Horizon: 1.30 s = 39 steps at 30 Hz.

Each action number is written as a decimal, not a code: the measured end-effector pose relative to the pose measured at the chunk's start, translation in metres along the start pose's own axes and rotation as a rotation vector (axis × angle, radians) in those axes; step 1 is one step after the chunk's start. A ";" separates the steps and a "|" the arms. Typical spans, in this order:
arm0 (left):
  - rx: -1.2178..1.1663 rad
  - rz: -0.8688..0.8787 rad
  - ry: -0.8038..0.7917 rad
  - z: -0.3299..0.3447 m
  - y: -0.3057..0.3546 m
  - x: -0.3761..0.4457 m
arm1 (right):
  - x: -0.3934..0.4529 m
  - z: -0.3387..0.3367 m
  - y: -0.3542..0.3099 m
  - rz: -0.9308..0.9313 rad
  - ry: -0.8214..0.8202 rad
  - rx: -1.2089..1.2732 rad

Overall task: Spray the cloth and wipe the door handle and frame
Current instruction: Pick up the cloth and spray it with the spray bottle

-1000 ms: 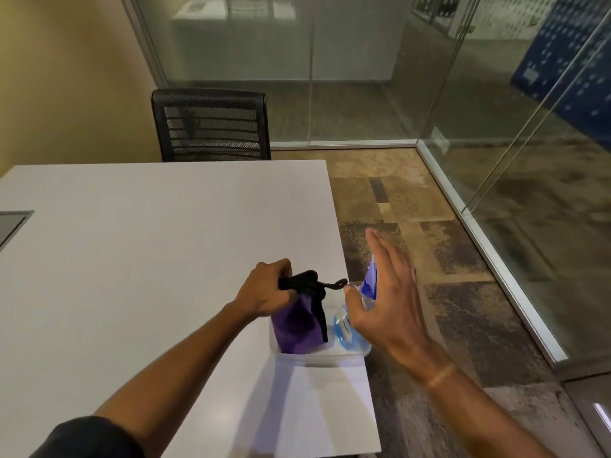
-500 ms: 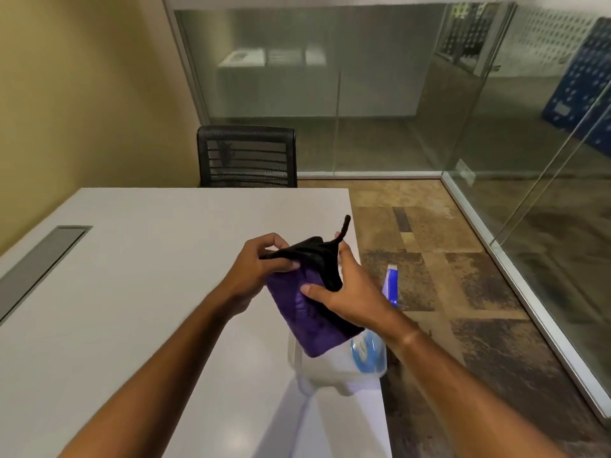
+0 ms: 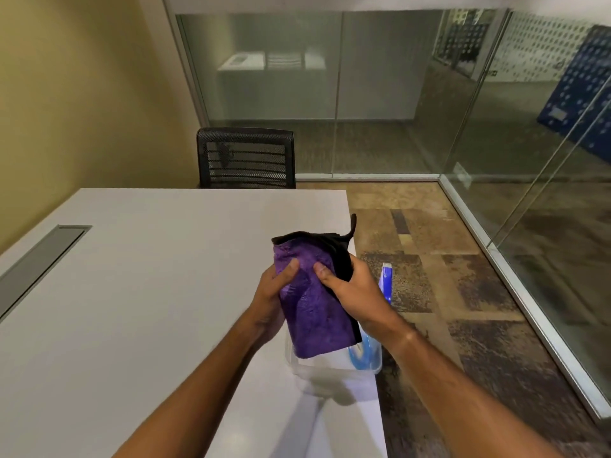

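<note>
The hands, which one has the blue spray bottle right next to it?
The right hand. The blue spray bottle stands just beside it in the clear tub; the left hand is across the purple cloth.

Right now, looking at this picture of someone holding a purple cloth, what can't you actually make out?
All in the head view:
- The spray bottle: mostly hidden behind the right hand and the purple cloth; only its blue top and base show.
- The clear plastic tub: its inside is partly covered by the cloth.
- The left hand: its fingers lie behind the cloth.
- The door handle: I cannot pick one out on the glass walls.
- The chair: its seat is hidden by the table.
</note>
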State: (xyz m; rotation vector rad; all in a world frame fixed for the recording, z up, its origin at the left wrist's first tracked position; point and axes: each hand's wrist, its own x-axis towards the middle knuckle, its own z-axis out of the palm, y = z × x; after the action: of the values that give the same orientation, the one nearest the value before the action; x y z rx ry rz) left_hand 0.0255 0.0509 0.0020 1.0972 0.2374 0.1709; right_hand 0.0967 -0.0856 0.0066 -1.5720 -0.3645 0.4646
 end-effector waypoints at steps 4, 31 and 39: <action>-0.065 -0.101 0.008 0.007 -0.012 0.002 | 0.000 -0.001 0.001 0.003 0.066 -0.060; -0.094 -0.206 0.347 -0.010 -0.051 0.028 | -0.001 -0.055 0.085 0.086 0.320 -0.099; -0.133 -0.204 0.338 -0.011 -0.051 0.030 | -0.003 -0.054 0.024 -0.072 0.284 -0.038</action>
State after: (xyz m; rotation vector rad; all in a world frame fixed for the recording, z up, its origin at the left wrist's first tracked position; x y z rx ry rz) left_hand 0.0523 0.0457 -0.0514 0.9012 0.6295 0.1864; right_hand 0.1203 -0.1349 -0.0163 -1.6302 -0.2119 0.1758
